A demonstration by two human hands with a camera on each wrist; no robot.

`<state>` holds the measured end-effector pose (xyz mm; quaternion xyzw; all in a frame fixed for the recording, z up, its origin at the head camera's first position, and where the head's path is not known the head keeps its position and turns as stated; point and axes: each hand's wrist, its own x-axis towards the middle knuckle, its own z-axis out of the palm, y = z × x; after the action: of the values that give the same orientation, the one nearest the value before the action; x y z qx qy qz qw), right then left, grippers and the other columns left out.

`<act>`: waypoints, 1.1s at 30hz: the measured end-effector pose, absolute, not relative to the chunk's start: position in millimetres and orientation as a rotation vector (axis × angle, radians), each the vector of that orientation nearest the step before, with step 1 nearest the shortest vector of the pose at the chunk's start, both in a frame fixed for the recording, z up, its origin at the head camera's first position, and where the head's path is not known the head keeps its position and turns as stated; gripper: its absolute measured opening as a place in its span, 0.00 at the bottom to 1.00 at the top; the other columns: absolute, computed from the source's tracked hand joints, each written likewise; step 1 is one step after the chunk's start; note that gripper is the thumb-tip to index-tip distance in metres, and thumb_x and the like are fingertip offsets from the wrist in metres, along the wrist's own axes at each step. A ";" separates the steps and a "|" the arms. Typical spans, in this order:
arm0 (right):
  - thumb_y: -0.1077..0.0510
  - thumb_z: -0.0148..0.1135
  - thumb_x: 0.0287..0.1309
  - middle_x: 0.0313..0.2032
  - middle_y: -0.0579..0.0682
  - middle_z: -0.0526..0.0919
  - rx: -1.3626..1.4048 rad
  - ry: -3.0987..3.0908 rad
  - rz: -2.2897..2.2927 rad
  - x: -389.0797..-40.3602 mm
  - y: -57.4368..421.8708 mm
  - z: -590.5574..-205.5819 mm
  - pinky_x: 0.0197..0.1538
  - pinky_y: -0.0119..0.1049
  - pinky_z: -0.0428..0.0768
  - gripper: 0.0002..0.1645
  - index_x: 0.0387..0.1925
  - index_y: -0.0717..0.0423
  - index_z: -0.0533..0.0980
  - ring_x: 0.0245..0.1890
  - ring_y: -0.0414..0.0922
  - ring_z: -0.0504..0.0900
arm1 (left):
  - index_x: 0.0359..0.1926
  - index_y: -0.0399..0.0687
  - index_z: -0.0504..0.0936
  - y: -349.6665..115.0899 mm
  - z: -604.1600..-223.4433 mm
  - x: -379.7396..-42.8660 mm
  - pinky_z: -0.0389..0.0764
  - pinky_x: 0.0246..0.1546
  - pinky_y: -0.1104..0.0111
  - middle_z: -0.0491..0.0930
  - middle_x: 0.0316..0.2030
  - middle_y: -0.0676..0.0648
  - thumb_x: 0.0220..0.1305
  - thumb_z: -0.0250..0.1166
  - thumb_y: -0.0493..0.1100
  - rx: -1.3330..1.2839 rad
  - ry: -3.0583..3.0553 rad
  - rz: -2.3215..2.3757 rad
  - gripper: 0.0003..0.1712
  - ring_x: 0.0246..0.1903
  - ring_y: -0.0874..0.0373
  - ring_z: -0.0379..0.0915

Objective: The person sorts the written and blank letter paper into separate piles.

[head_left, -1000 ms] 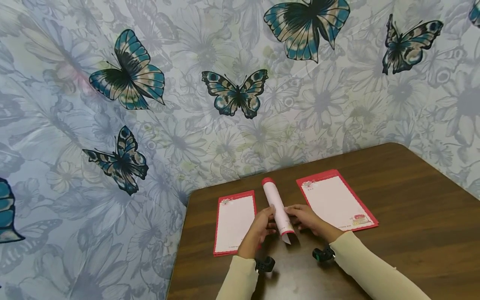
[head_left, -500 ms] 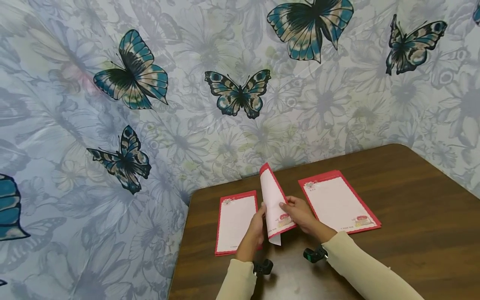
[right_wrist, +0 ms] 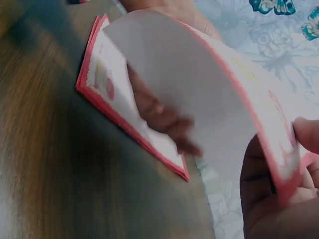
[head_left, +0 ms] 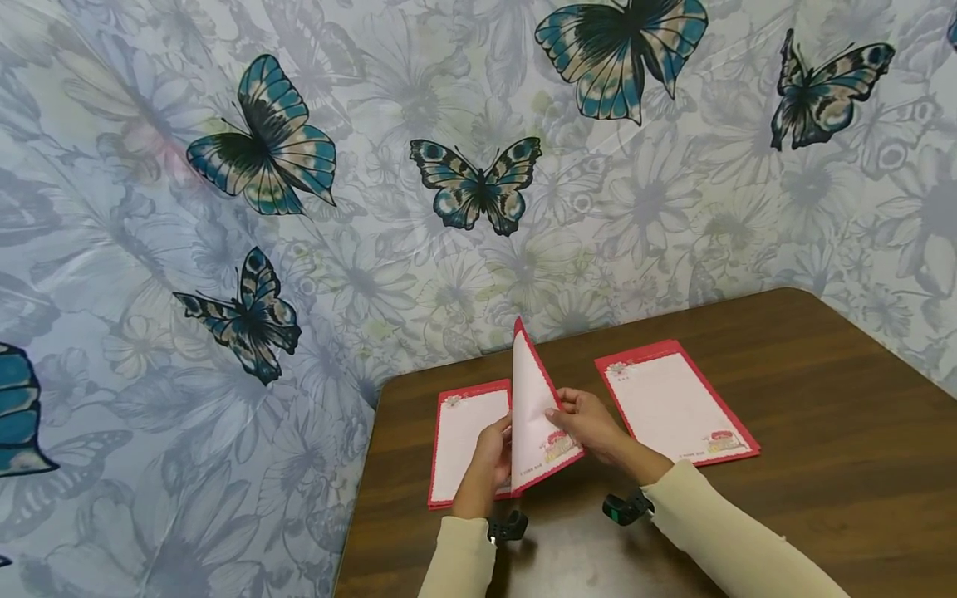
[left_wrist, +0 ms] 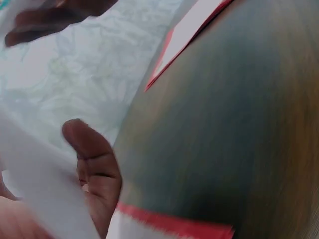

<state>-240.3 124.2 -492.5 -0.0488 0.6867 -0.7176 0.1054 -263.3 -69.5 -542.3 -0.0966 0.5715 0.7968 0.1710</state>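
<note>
A white sheet with a red border (head_left: 534, 415) is held up above the table, curved along its length. My right hand (head_left: 591, 422) pinches its right edge, thumb on the front; in the right wrist view the sheet's red corner (right_wrist: 286, 186) lies between thumb and fingers. On the sheet's left side is my left hand (head_left: 489, 455), partly behind it. Its fingers (right_wrist: 159, 114) look fairly straight and blurred in the right wrist view, spread beside the grey back of the sheet. The left wrist view shows the sheet passing between parts of this hand (left_wrist: 97, 169).
A stack of red-bordered sheets (head_left: 467, 440) lies on the left, partly covered by the left hand and the raised sheet. Another such stack (head_left: 676, 403) lies on the right. The brown wooden table (head_left: 815, 382) meets a butterfly-patterned wall (head_left: 359, 274).
The sheet was a narrow roll on the table one second ago; it has been lifted and opened out. My left hand has moved left, while the right hand has taken the sheet's right edge.
</note>
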 end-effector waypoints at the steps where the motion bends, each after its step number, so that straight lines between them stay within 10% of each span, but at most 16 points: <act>1: 0.58 0.63 0.64 0.41 0.58 0.87 -0.168 2.039 -2.089 -239.5 124.9 -492.9 0.37 0.38 0.86 0.23 0.56 0.68 0.71 0.31 0.45 0.86 | 0.55 0.39 0.77 -73.6 -540.9 -264.3 0.80 0.42 0.66 0.83 0.41 0.49 0.72 0.55 0.52 -0.293 1.651 2.275 0.22 0.40 0.57 0.79; 12: 0.60 0.61 0.64 0.31 0.54 0.85 -0.257 2.197 -1.850 -239.7 120.1 -519.4 0.27 0.36 0.81 0.23 0.55 0.72 0.70 0.22 0.41 0.80 | 0.55 0.31 0.79 -136.7 -530.3 -269.0 0.73 0.33 0.75 0.77 0.34 0.49 0.62 0.68 0.40 -0.379 2.479 2.088 0.22 0.34 0.62 0.70; 23: 0.61 0.66 0.59 0.25 0.49 0.86 -0.098 2.449 -1.735 -251.1 70.3 -557.1 0.17 0.30 0.74 0.11 0.41 0.65 0.82 0.16 0.43 0.83 | 0.55 0.36 0.82 -178.9 -539.9 -266.6 0.79 0.43 0.62 0.84 0.48 0.37 0.64 0.65 0.40 -0.450 2.918 1.581 0.20 0.45 0.50 0.76; 33: 0.54 0.71 0.55 0.18 0.43 0.83 0.036 2.692 -1.569 -254.8 54.1 -565.3 0.18 0.31 0.74 0.06 0.30 0.53 0.84 0.13 0.38 0.78 | 0.57 0.34 0.81 -186.1 -549.0 -274.9 0.77 0.43 0.57 0.84 0.39 0.40 0.61 0.65 0.39 -0.444 3.033 1.457 0.23 0.40 0.49 0.76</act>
<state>-254.8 54.1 -565.3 0.0116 0.8639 -0.5034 0.0129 -274.9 -186.1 -549.0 -0.1299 0.8865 0.4259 -0.1257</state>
